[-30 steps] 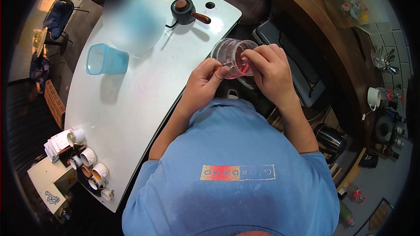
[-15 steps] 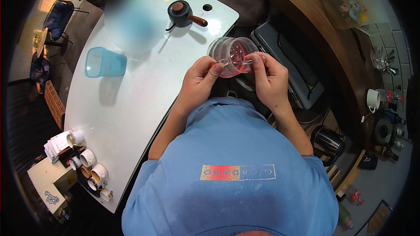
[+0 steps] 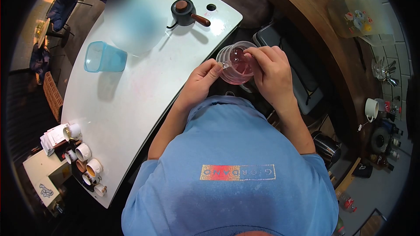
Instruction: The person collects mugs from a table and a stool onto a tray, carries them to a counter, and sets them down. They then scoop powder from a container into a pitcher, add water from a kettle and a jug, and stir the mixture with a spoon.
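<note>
A clear ribbed cup (image 3: 225, 73) with a handle, holding pink-red liquid, is tilted with its mouth toward me beyond the table's right edge. My left hand (image 3: 200, 81) is closed on the cup's handle, thumb on top. Over the cup's mouth, my right hand (image 3: 272, 72) is closed in a pinch, its fingertips at the rim. A thin silver utensil showed in this hand a moment before; now the fingers mostly hide it, and its lower end cannot be made out.
On the white table (image 3: 135, 118) stand a blue translucent container (image 3: 105, 57) and a dark pot (image 3: 183, 13) with a wooden handle. Several cups (image 3: 83, 152) crowd the near left corner. A wooden counter (image 3: 326, 30) curves along the right, with a grey case (image 3: 302, 83) below it.
My right hand has turned and lifted, bringing its fingertips over the cup's mouth. The cup has shifted slightly right and down, its opening turned more toward me. My left hand keeps its grip.
</note>
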`<action>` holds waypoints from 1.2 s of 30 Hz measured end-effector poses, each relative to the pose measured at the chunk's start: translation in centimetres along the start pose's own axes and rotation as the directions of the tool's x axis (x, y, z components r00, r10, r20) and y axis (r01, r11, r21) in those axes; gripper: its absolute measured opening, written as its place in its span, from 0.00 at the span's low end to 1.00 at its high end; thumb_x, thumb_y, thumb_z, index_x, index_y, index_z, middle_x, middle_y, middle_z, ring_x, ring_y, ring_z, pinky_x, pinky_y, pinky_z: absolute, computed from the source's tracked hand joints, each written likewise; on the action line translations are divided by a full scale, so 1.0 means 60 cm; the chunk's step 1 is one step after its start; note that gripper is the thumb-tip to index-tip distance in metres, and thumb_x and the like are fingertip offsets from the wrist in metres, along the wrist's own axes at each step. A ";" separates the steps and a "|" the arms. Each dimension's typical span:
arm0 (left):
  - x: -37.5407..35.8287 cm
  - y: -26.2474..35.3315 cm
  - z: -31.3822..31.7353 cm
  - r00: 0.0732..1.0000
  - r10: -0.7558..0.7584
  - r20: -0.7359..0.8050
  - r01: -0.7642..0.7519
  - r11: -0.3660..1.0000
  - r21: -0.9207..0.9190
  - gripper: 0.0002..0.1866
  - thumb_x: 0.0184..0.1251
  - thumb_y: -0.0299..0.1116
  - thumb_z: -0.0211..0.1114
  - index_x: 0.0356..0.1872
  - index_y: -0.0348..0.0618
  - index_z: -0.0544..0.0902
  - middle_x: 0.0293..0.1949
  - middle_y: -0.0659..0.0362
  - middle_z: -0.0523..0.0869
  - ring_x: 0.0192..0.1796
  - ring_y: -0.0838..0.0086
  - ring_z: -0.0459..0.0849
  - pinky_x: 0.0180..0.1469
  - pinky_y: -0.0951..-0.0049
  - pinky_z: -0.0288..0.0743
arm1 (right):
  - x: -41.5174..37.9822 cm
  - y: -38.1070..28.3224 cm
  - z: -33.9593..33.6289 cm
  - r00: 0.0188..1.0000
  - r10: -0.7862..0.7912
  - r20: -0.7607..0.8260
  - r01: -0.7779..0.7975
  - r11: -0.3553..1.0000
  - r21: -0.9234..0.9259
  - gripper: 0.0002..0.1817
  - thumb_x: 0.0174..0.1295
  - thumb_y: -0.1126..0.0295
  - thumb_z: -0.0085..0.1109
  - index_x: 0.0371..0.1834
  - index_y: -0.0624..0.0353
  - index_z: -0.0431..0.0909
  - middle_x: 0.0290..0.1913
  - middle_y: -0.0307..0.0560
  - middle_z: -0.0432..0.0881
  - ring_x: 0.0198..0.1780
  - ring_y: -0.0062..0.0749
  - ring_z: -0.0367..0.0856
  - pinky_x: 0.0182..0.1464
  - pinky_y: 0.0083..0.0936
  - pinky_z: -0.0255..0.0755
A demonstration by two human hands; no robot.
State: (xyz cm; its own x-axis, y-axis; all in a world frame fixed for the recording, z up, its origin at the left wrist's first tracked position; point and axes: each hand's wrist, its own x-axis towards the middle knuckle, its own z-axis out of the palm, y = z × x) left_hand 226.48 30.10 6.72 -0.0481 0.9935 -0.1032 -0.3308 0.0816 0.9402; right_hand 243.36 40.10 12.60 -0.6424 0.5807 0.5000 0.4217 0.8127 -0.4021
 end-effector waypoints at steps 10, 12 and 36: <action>0.000 -0.023 -0.019 1.000 0.007 -0.015 -0.008 0.998 -0.064 0.14 0.76 0.43 0.50 0.32 0.46 0.73 0.28 0.69 0.70 0.30 0.85 0.62 0.36 0.85 0.58 | 0.006 -0.008 -0.012 0.991 0.019 0.129 -0.044 0.980 0.192 0.07 0.59 0.68 0.60 0.36 0.59 0.81 0.30 0.45 0.80 0.30 0.39 0.72 0.37 0.32 0.67; -0.003 -0.017 -0.013 1.000 0.027 -0.010 -0.028 0.999 -0.037 0.15 0.75 0.43 0.50 0.31 0.46 0.73 0.28 0.69 0.69 0.31 0.86 0.62 0.36 0.85 0.58 | 0.008 -0.009 -0.018 0.990 0.030 0.139 -0.050 0.988 0.145 0.07 0.60 0.68 0.60 0.36 0.59 0.81 0.29 0.44 0.79 0.30 0.39 0.71 0.37 0.32 0.67; -0.022 -0.004 -0.023 0.999 0.025 -0.039 -0.023 0.999 0.041 0.14 0.74 0.43 0.52 0.31 0.45 0.74 0.28 0.71 0.69 0.31 0.87 0.62 0.37 0.85 0.57 | 0.010 -0.021 0.004 0.987 -0.035 0.158 0.027 0.998 0.054 0.07 0.57 0.72 0.61 0.38 0.60 0.79 0.32 0.45 0.79 0.34 0.39 0.72 0.39 0.32 0.68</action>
State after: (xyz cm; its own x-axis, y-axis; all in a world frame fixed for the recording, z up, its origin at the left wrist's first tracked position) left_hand 225.32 28.65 6.19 -0.0928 0.9914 -0.0927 -0.2912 0.0620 0.9547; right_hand 242.29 39.42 13.25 -0.7499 0.5371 0.3862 0.3693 0.8243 -0.4292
